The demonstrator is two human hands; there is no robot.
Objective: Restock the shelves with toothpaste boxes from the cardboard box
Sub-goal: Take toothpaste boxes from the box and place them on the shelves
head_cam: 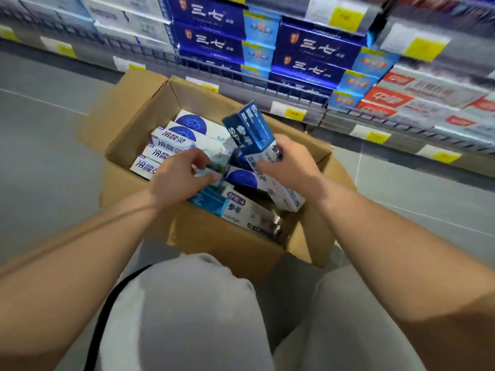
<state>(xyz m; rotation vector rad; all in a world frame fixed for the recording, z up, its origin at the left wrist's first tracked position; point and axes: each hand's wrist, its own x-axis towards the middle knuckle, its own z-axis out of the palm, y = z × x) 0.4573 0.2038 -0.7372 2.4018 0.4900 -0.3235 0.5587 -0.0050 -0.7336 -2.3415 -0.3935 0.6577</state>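
A grey tiled floor [40, 129] is seen at the left, and an open carton [139, 124] is set on it below the shelves [294, 95]. Along the carton's left side white boxes [171, 141] are packed flat, and "冷酸灵" is printed on them in blue beside a dark blue disc. The left hand [179, 178] is lowered into the carton, with thumb and fingers curled at the end of a pale teal box [214, 170]; whether that box is actually gripped cannot be told through the blur. Near the carton's front wall a white box [241, 210] marked "参半" and "oralshell" is laid at a slant. A blue box [249, 127], lettered "SP", is held tilted above the carton's contents, its lower end clasped by the right hand [292, 162]. On the shelves behind, navy boxes [211, 38] marked "三七" are stacked. Farther right, red-and-white boxes [388, 99] bear "中华". Yellow tags [294, 113] are fixed along the shelf edges; their print is blurred. Grey trousers [187, 303] fill the foreground.
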